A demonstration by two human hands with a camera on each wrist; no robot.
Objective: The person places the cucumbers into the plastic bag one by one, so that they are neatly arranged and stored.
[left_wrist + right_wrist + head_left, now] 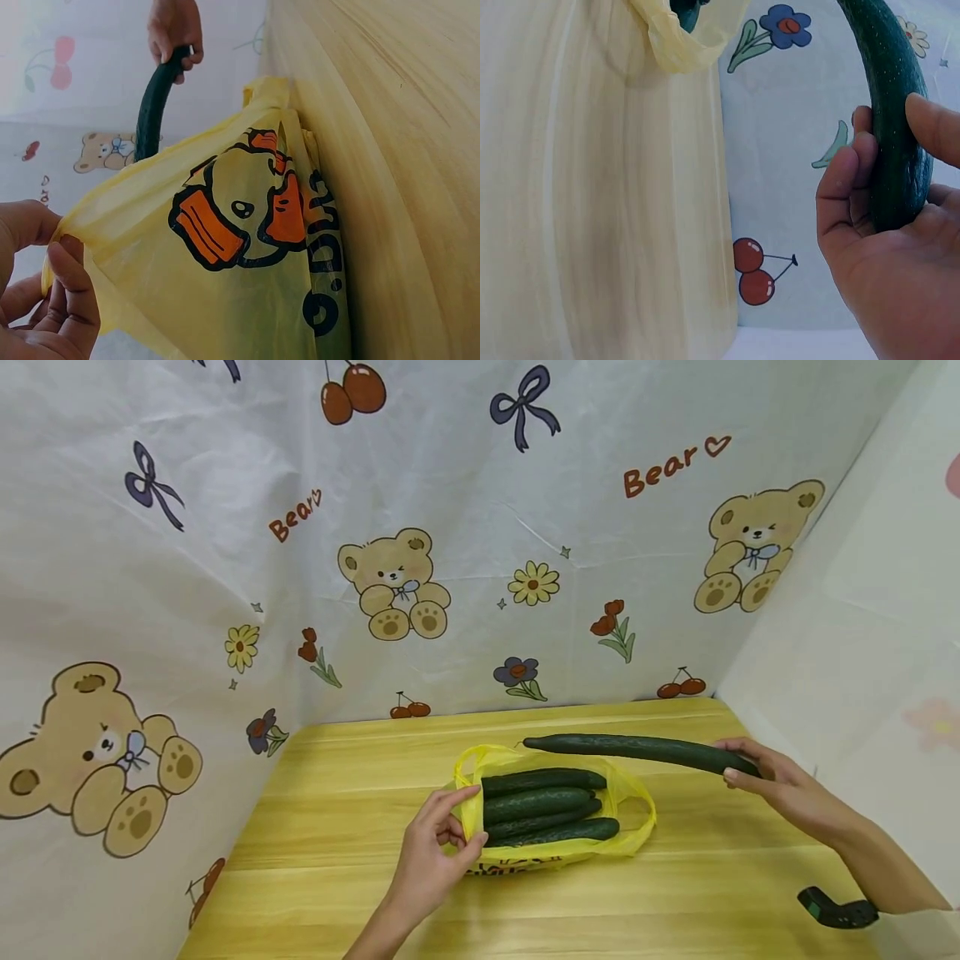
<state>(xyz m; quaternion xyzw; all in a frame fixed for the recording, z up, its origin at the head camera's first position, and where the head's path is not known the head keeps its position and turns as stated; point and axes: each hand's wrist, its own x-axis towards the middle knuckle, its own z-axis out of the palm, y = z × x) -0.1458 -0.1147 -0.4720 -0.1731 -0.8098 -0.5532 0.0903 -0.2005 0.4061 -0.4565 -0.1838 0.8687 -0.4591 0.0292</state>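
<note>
A yellow plastic bag (577,853) lies on its side on the table, its mouth spread, with several dark green cucumbers (540,806) inside. My left hand (435,852) pinches the bag's left edge between thumb and fingers; the left wrist view shows the pulled film (142,247) and a printed duck. Another long cucumber (630,748) is in my right hand (787,785), gripped near its right end. Its free end points left, above the bag's back edge. In the right wrist view, fingers and thumb wrap round the cucumber (900,157).
The bag rests on a yellow wood-grain table (345,793). A white cloth with bear prints (465,485) hangs behind and at the left. A pale wall (862,610) stands on the right. A black device (836,910) sits by my right wrist.
</note>
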